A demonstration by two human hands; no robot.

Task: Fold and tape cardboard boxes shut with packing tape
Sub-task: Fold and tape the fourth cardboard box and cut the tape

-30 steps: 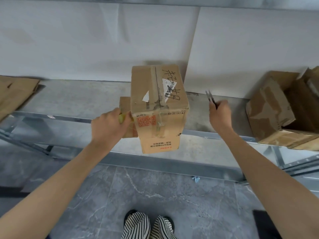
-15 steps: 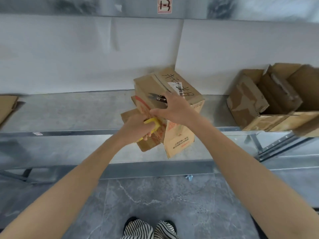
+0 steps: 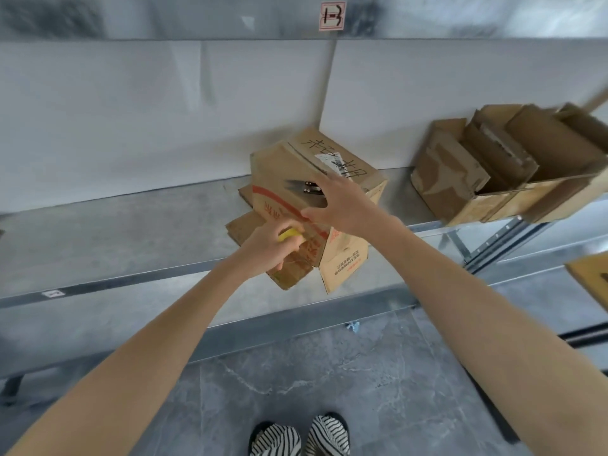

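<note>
A brown cardboard box (image 3: 289, 166) with black handwriting and a shipping label sits tilted on the front of the metal shelf (image 3: 115, 232). Its lower flaps (image 3: 343, 268) hang past the shelf edge. My left hand (image 3: 263, 246) grips a yellow-handled tool (image 3: 289, 234), probably the tape dispenser, against the box's lower left side; most of the tool is hidden. My right hand (image 3: 342, 205) lies over the box's front face and holds small metal snips (image 3: 304, 189), blades pointing left, with the thumb spread out.
Open, empty cardboard boxes (image 3: 493, 179) stand on the shelf to the right. A loose cardboard piece (image 3: 589, 278) pokes in at the far right edge. White panels back the shelf. Below are a grey tiled floor and my striped slippers (image 3: 299, 437).
The box has gone from upright to tilted and turned. My right hand has come from the box's right side onto its front face with the snips. My left hand stays low on the left.
</note>
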